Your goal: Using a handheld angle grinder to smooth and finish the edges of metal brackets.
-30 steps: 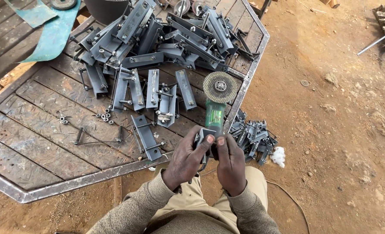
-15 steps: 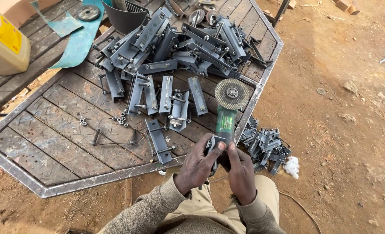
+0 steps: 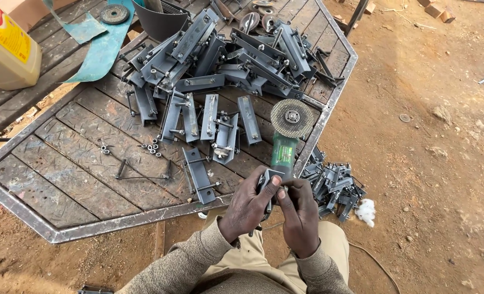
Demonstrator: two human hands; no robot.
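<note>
My left hand [image 3: 247, 209] and my right hand [image 3: 299, 215] are together over my lap, both closed on a small grey metal bracket [image 3: 269, 182] held between the fingertips. Just beyond them a green angle grinder [image 3: 282, 152] with a round grinding disc [image 3: 292, 117] lies on the edge of the metal work platform [image 3: 62, 190]. A single grey bracket [image 3: 198, 174] lies on the platform close to my left hand.
Several grey brackets are heaped at the platform's far side [image 3: 225, 60] and on the ground to my right [image 3: 332, 185]. Loose nuts [image 3: 152, 148] lie on the plate. A yellow jug [image 3: 5, 46] stands top left. A white wad [image 3: 366, 211] lies on the dirt.
The view has shifted, so the platform and parts sit lower and to the right in frame. My hands stay joined on the small bracket; the grinder has not moved.
</note>
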